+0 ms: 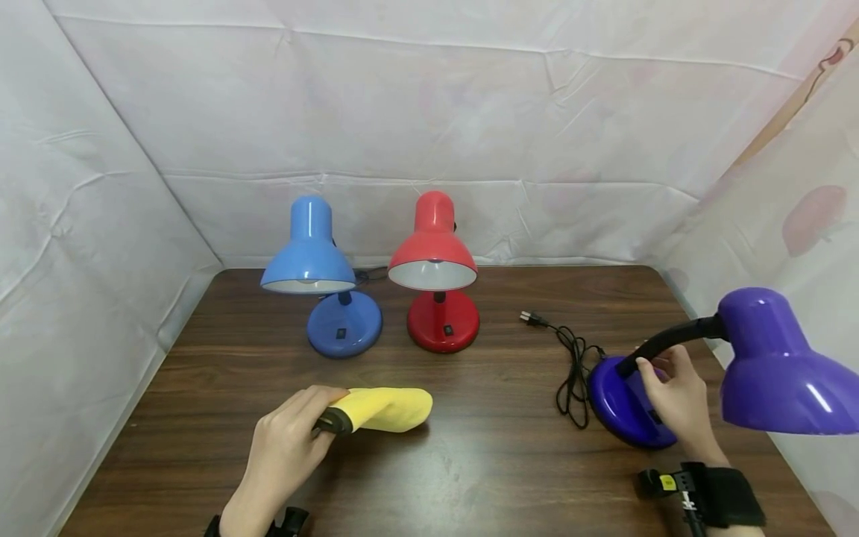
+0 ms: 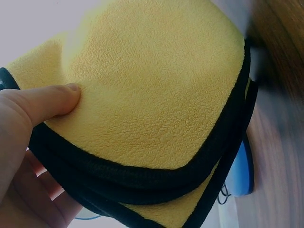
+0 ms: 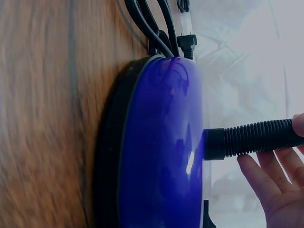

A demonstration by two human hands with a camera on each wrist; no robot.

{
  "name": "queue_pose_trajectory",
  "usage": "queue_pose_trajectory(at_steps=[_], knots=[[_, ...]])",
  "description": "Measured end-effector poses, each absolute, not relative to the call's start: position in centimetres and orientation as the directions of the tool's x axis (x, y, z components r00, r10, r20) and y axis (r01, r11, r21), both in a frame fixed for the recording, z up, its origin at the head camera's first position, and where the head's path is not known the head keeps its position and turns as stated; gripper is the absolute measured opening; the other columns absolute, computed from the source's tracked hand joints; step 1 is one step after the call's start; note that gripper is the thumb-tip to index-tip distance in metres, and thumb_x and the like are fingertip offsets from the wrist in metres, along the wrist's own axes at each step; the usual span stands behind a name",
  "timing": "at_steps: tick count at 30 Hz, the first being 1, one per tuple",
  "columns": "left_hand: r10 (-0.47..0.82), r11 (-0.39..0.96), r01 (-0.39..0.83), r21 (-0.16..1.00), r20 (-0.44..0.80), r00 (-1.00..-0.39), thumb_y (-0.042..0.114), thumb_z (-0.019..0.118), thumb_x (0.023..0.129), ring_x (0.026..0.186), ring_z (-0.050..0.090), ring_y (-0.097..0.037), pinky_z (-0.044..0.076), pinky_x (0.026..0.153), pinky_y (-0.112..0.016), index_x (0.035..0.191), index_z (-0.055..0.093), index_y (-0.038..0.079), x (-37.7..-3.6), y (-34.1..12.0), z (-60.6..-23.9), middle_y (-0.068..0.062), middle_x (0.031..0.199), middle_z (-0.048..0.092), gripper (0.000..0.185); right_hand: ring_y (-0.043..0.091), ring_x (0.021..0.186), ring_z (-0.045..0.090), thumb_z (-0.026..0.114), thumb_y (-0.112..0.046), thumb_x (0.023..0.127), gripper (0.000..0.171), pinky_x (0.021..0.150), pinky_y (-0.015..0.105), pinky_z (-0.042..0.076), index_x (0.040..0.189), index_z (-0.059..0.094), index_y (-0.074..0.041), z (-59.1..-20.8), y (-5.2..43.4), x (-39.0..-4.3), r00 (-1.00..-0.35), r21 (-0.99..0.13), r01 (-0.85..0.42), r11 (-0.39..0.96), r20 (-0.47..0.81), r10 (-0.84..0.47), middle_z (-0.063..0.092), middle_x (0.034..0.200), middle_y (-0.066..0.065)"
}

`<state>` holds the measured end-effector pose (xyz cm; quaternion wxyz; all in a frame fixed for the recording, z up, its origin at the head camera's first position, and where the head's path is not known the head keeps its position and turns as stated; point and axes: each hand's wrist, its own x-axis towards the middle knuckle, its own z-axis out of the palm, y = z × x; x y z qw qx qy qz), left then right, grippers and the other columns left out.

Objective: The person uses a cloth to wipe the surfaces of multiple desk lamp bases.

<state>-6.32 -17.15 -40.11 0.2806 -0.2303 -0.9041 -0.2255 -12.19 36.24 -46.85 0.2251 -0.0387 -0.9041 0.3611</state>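
My left hand (image 1: 285, 444) holds a folded yellow cloth (image 1: 396, 409) with dark edging above the front middle of the table. In the left wrist view my thumb lies on top of the fleecy cloth (image 2: 147, 99), and the other fingers are underneath it. At the right, my right hand (image 1: 681, 403) grips the black ribbed gooseneck (image 3: 259, 137) of a purple desk lamp (image 1: 765, 380), just above its round base (image 3: 161, 142). The lamp's shade leans out to the right, past the table's edge.
A blue desk lamp (image 1: 310, 261) and a red desk lamp (image 1: 435, 253) stand at the back of the wooden table (image 1: 470, 477). The purple lamp's coiled black cord (image 1: 576, 373) and plug lie left of its base. White sheeting (image 1: 429, 112) surrounds the table's back and sides.
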Motion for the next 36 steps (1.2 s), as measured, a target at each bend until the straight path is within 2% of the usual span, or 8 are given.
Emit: queue_pose_trajectory(at_steps=[1, 2, 4, 6, 8, 14, 27, 36], knots=[[0.289, 0.792, 0.543, 0.279, 0.611, -0.737, 0.0, 0.075, 0.062, 0.078, 0.065, -0.017, 0.053, 0.061, -0.037, 0.097, 0.066, 0.014, -6.3, -17.2, -40.1, 0.002, 0.089, 0.066, 0.039, 0.014, 0.094, 0.06, 0.059, -0.02, 0.09, 0.03, 0.078, 0.032, 0.054, 0.115, 0.05, -0.008, -46.2, 35.6, -12.0, -0.903, -0.673, -0.101, 0.733, 0.371, 0.217, 0.057, 0.102, 0.005], [0.289, 0.792, 0.543, 0.28, 0.611, -0.737, 0.0, 0.075, 0.062, 0.078, 0.065, -0.017, 0.053, 0.061, -0.037, 0.097, 0.066, 0.014, -6.3, -17.2, -40.1, 0.002, 0.089, 0.066, 0.04, 0.008, 0.093, 0.059, 0.06, -0.02, 0.089, 0.029, 0.076, 0.024, 0.054, 0.115, 0.051, -0.009, -46.0, 35.2, -11.9, -0.904, -0.669, -0.109, 0.735, 0.374, 0.206, 0.058, 0.101, 0.004], [0.288, 0.793, 0.541, 0.28, 0.611, -0.738, 0.0, 0.075, 0.062, 0.078, 0.065, -0.017, 0.053, 0.061, -0.037, 0.097, 0.066, 0.014, -6.3, -17.2, -40.2, 0.002, 0.089, 0.066, 0.039, 0.007, 0.093, 0.058, 0.059, -0.018, 0.09, 0.029, 0.076, 0.025, 0.054, 0.115, 0.051, -0.008, -45.0, 34.0, -11.6, -0.917, -0.681, -0.126, 0.722, 0.358, 0.177, 0.058, 0.102, 0.007], [0.287, 0.793, 0.541, 0.281, 0.61, -0.738, 0.0, 0.075, 0.062, 0.078, 0.065, -0.017, 0.053, 0.061, -0.037, 0.097, 0.066, 0.014, -6.3, -17.2, -40.2, 0.002, 0.089, 0.066, 0.039, -0.001, 0.091, 0.055, 0.058, -0.017, 0.09, 0.028, 0.074, 0.017, 0.052, 0.116, 0.051, -0.008, -44.4, 33.3, -11.4, -0.925, -0.683, -0.137, 0.717, 0.348, 0.154, 0.058, 0.103, 0.006], [0.287, 0.792, 0.541, 0.282, 0.61, -0.738, 0.001, 0.075, 0.063, 0.078, 0.065, -0.017, 0.053, 0.061, -0.037, 0.097, 0.066, 0.013, -6.4, -17.2, -40.2, 0.002, 0.089, 0.066, 0.038, -0.013, 0.089, 0.049, 0.059, -0.017, 0.09, 0.028, 0.071, 0.004, 0.044, 0.115, 0.051, -0.008, -44.3, 32.7, -11.3, -0.928, -0.686, -0.147, 0.713, 0.344, 0.141, 0.058, 0.102, 0.005], [0.29, 0.792, 0.545, 0.275, 0.615, -0.733, 0.001, 0.073, 0.064, 0.077, 0.065, -0.017, 0.053, 0.06, -0.037, 0.097, 0.066, 0.013, -6.5, -17.2, -40.2, 0.001, 0.088, 0.066, 0.036, -0.018, 0.091, 0.046, 0.057, -0.015, 0.091, 0.03, 0.074, 0.0, 0.039, 0.118, 0.049, -0.007, -44.2, 31.2, -11.3, -0.944, -0.667, -0.193, 0.72, 0.327, 0.05, 0.06, 0.106, 0.007], [0.294, 0.79, 0.547, 0.278, 0.61, -0.736, 0.002, 0.075, 0.063, 0.077, 0.065, -0.018, 0.054, 0.06, -0.037, 0.097, 0.065, 0.013, -6.4, -17.2, -40.1, 0.001, 0.088, 0.067, 0.037, -0.011, 0.098, 0.053, 0.06, -0.003, 0.088, 0.033, 0.08, 0.005, 0.044, 0.118, 0.05, -0.007, -44.4, 28.2, -11.8, -0.926, -0.7, -0.344, 0.626, 0.362, -0.105, 0.064, 0.108, 0.016], [0.289, 0.785, 0.553, 0.279, 0.624, -0.726, -0.002, 0.074, 0.061, 0.076, 0.065, -0.018, 0.053, 0.058, -0.037, 0.097, 0.065, 0.013, -6.3, -17.1, -40.2, 0.001, 0.088, 0.066, 0.04, 0.006, 0.095, 0.06, 0.062, 0.005, 0.083, 0.038, 0.077, 0.007, 0.045, 0.118, 0.051, -0.006, -44.5, 26.1, -12.3, -0.923, -0.68, -0.358, 0.639, 0.36, -0.134, 0.065, 0.107, 0.016]])
